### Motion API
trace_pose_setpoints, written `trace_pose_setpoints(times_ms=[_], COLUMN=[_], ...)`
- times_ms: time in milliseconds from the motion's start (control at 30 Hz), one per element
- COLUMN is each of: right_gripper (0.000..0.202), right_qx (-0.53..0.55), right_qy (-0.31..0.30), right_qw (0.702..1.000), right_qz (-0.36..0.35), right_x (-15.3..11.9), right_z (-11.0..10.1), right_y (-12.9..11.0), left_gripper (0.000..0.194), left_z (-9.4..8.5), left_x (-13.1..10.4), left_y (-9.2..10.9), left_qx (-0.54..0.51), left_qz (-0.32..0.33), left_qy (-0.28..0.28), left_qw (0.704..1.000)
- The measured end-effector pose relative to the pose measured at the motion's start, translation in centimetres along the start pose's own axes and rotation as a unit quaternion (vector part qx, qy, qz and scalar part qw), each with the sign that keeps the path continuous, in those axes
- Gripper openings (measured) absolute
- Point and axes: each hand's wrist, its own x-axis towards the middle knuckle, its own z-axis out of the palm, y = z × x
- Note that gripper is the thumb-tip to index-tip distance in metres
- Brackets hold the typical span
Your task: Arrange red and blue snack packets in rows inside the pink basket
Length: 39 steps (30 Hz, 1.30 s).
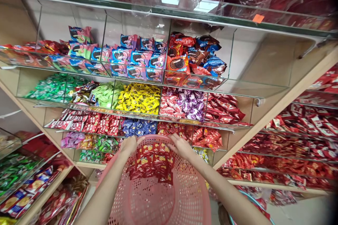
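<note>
A pink perforated plastic basket [192, 190] is in front of me, tilted with its far rim against the candy shelves. Small red wrapped packets [154, 161] with orange round pictures lie bunched against its far inner wall. My left hand [129, 146] is closed on the far rim, left of these packets. On their right, my right hand [181, 146] grips the same rim, its fingers bent over the edge. Part of each hand's fingers is hidden. Just beyond the rim are blue packets [138, 127] and red packets [174, 130] on a glass-fronted shelf.
Glass-divided shelves hold yellow sweets [138, 97], green sweets [52, 88] and cookie packs [139, 58]. A glass shelf edge [158, 10] crosses above. More red packets [298, 144] fill shelves at right. A blue-rimmed container [255, 202] stands at lower right.
</note>
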Motion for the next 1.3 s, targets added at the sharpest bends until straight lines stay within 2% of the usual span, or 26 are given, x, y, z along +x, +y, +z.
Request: trace_pose_setpoints(times_ms=[100,167,333,433,567,867,967,1067,1133,1300], right_gripper=[0.028,0.027,0.032,0.033,0.029,0.029,0.037,0.055,0.059,0.040], right_qx=[0.002,-0.011,-0.052,-0.059,-0.059,-0.059,-0.054,-0.050,-0.044,-0.015], right_qy=[0.038,0.039,-0.036,-0.089,-0.119,-0.139,-0.135,-0.120,-0.107,-0.066], right_qw=[0.997,0.992,0.980,0.969,0.960,0.937,0.928,0.927,0.930,0.946], right_qz=[0.069,0.120,0.186,0.222,0.246,0.314,0.341,0.353,0.349,0.316], right_x=[0.3,0.5,1.5,2.4,3.9,6.4,6.7,6.7,6.5,5.5], right_z=[-0.7,-0.9,0.1,1.4,3.0,4.8,5.2,5.3,5.0,3.2], right_y=[2.4,4.2,6.9,7.1,6.9,6.6,6.8,6.9,6.9,7.1], left_gripper=[0.073,0.072,0.070,0.070,0.071,0.069,0.069,0.069,0.068,0.068], left_z=[0.1,0.1,0.1,0.1,0.2,0.3,0.3,0.4,0.5,0.5], left_x=[0.0,0.1,0.1,0.1,0.0,-0.1,-0.1,0.0,0.0,0.1], left_y=[0.0,-0.1,-0.1,-0.1,-0.1,-0.1,-0.2,-0.2,-0.2,-0.2], left_qx=[0.001,0.003,-0.006,-0.010,-0.012,-0.005,-0.009,-0.016,-0.017,-0.018], left_qz=[0.001,-0.003,-0.007,-0.009,-0.006,-0.004,-0.003,-0.006,-0.010,-0.013], left_qy=[-0.001,-0.004,-0.006,-0.004,-0.001,0.014,0.014,0.010,0.006,0.004], left_qw=[1.000,1.000,1.000,1.000,1.000,1.000,1.000,1.000,1.000,1.000])
